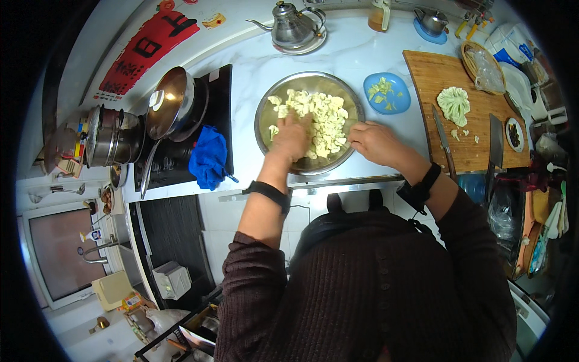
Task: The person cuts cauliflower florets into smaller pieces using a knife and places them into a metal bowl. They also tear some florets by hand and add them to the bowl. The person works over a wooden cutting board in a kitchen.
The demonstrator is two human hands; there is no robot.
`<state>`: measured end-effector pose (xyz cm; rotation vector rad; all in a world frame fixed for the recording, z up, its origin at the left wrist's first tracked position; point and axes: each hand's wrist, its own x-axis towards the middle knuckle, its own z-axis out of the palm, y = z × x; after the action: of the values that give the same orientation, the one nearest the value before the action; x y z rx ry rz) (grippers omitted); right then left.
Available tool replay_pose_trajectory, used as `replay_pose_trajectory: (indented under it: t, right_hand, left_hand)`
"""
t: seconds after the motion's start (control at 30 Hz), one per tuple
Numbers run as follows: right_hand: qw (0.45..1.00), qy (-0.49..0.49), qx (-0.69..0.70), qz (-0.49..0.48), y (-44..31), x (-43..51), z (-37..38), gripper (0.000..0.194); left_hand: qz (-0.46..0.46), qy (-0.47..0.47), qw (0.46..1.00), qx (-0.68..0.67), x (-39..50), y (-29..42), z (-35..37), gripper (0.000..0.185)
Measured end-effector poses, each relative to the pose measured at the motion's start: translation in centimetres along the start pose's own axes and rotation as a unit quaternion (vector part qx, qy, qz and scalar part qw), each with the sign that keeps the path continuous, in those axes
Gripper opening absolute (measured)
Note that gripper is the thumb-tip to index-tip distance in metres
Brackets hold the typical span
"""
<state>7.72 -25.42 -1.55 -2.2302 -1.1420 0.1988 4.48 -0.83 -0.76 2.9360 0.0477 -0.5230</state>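
Note:
A wide metal bowl on the marble-look counter holds many small cauliflower florets, heaped mostly toward its right side. My left hand reaches down into the bowl among the florets. Its fingers are blurred, so whether any floret is gripped does not show. At the bowl's right rim, my right hand has its fingers curled on the edge. A blue plate with pale green trimmings lies just beyond that hand. On the wooden cutting board rests a larger piece of cauliflower.
A knife and a cleaver lie on the board, beside a small dish of dark bits. Leftward, a lidded pan, a steel pot and a blue cloth occupy the black cooktop. A kettle stands behind the bowl.

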Motion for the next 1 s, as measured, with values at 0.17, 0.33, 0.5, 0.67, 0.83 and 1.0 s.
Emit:
replay_pose_trajectory:
  t: [0.17,0.33,0.5,0.67,0.83,1.0]
  right_hand:
    - [0.995,-0.008,0.091,0.036,0.5,0.0,0.0,0.008]
    - [0.986,0.064,0.141,0.056,0.8,0.0,-1.1,0.011]
    - [0.926,0.094,0.327,0.164,2.4,-2.2,-2.8,0.01]
    - [0.895,0.088,0.381,0.215,4.4,-6.4,-4.1,0.007]
    - [0.871,0.139,0.408,0.234,5.4,-13.3,-5.6,0.007]
    - [0.827,0.226,0.413,0.308,6.0,-18.5,-6.3,0.006]
  left_hand:
    - [0.05,0.089,0.976,-0.191,-1.6,-3.7,-0.6,0.034]
    - [0.066,0.083,0.972,-0.21,-6.5,-2.4,-1.4,0.028]
    - [-0.026,0.164,0.939,-0.301,-8.6,-1.3,-0.6,0.013]
    - [-0.05,0.237,0.913,-0.328,-9.5,-0.6,1.1,0.01]
    - [-0.041,0.239,0.905,-0.349,-9.1,1.2,1.6,0.021]
    - [-0.015,0.25,0.93,-0.269,-8.1,3.0,1.1,0.042]
